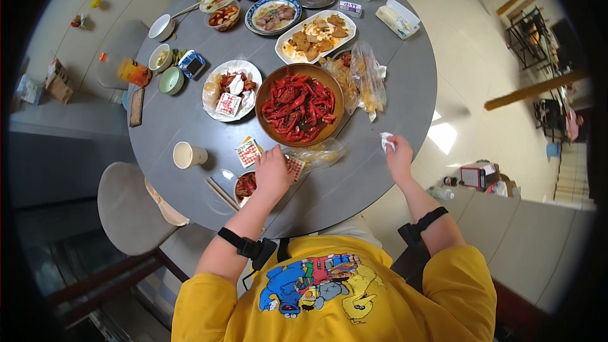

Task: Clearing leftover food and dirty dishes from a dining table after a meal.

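My left hand is over the near part of the table, its fingers curled at the edge of a red-and-white checked packet. A clear plastic bag lies beside it. Just left of that hand is another checked packet. Below it, partly hidden by my wrist, stands a bowl with red pieces of food. My right hand is raised near the table's right edge, closed on a crumpled white tissue.
A large brown bowl of red crayfish stands mid-table, a white plate with scraps to its left. A paper cup and chopsticks are at the near left. Several dishes fill the far side. A grey chair stands at left.
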A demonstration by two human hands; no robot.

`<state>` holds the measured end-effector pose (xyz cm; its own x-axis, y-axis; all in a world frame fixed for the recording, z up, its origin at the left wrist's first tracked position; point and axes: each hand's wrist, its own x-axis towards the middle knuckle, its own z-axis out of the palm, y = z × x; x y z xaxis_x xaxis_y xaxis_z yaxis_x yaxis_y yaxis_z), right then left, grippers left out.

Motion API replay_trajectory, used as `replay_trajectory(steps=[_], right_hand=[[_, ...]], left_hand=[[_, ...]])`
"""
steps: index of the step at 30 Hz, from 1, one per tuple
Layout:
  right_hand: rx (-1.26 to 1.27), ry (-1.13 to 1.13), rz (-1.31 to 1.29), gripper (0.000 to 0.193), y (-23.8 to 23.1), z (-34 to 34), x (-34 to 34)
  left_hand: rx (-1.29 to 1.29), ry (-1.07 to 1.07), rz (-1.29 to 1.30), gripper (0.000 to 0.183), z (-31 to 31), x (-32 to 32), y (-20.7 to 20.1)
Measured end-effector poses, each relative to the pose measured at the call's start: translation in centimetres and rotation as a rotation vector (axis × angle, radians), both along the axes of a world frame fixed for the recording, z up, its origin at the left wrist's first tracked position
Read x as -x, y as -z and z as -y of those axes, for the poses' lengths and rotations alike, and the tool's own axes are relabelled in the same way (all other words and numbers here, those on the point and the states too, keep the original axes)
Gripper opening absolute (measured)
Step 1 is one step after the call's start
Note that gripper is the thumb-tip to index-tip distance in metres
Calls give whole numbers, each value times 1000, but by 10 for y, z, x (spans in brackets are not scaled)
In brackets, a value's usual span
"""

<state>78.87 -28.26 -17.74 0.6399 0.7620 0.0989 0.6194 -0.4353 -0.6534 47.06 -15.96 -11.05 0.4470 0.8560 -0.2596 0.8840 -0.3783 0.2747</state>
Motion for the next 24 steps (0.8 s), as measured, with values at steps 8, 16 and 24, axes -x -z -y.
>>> replay_trajectory(steps=[8, 16, 24], right_hand=[[-47, -381, -142, 20, 12, -47, -9], [-35, -739, -233, 24, 18, -67, 11], [67, -971, -318, 26, 14, -74, 19]], left_hand=[[-63, -102, -88, 45, 21, -36, 17], [123, -354, 32, 40, 64, -60, 16], [144, -599, 143, 30, 90, -40, 29]])
